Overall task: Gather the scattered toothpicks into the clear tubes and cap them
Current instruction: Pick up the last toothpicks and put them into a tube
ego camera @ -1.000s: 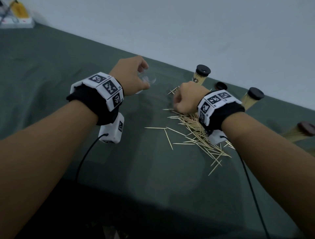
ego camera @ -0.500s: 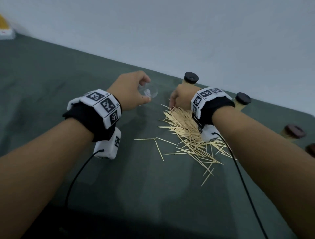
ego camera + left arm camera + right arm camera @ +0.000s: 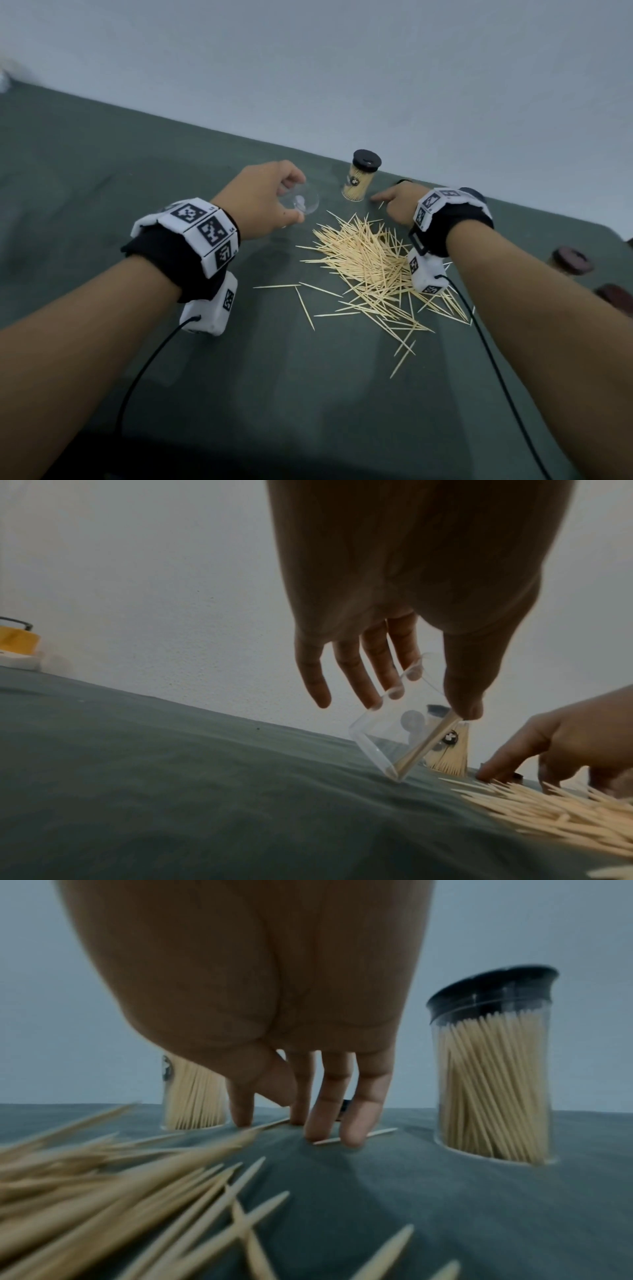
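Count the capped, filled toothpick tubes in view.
4. The first tube stands beyond the toothpick pile; the second tube is mostly hidden behind the right hand; the third tube and fourth tube, blurred, sit far right. Others may be out of frame.

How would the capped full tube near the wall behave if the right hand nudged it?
The tube stands tall and narrow, so it would likely tip. Being round, it would probably roll. Its black cap is on, so little should spill.
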The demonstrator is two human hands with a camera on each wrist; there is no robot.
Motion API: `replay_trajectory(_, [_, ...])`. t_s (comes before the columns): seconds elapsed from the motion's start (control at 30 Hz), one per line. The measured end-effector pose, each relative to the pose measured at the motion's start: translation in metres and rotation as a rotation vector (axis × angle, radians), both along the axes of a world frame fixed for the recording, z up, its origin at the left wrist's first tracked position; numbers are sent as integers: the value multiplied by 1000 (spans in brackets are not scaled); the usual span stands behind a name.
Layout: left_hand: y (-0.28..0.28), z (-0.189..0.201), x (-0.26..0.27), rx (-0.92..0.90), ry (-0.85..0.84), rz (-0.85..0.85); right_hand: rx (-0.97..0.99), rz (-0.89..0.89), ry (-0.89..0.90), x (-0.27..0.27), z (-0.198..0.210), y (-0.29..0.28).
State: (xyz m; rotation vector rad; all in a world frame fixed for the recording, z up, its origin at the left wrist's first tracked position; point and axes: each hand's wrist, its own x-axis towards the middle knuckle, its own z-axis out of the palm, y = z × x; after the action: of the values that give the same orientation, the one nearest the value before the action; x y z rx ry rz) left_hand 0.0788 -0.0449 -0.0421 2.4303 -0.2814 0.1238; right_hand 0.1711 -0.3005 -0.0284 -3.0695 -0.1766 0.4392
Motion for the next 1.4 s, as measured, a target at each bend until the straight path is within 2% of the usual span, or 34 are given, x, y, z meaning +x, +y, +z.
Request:
replay_trajectory(0.13, [1, -1, -1, 18, 1, 3, -22, 11, -39, -3, 2, 3])
replay_trajectory(0.33, [-5, 3, -6, 39, 6, -20, 204, 38, 12, -30, 10, -16])
replay_trajectory(0.4, [-7, 4, -8, 37, 7, -27, 251, 33, -88, -31, 17, -26])
replay_trajectory(0.47, [-11, 5, -9, 38, 4, -37, 132, 17, -201, -30, 20, -35])
replay_trajectory(0.57, [-15, 5, -12, 32, 10, -48, -179, 48, -103, -26, 9, -41])
replay_trajectory(0.63, [-15, 6, -14, 29, 4, -51, -293, 76, -70, -26, 0, -40])
replay_trajectory(0.83, [-20, 9, -19, 40, -40, -76, -128, -10, -154, -32, -7, -42])
replay_trajectory(0.93, [-26, 11, -22, 64, -65, -107, -41, 26, -61, -46, -4, -46])
replay_trajectory(1.03, [-31, 10, -29, 77, -80, -131, 150, 4, 45, -57, 4, -55])
replay_trajectory(1.13, [-33, 9, -37, 94, -94, -135, 281, -12, -94, -68, 11, -61])
replay_trajectory(1.2, [-32, 10, -41, 97, -98, -127, 267, 100, -103, -84, 15, -56])
replay_trajectory(1.27, [-31, 11, -43, 93, -91, -115, 244, 202, -26, -109, 20, -46])
replay_trajectory(1.4, [-28, 10, -49, 97, -76, -98, 193, 282, 217, -156, 27, -32])
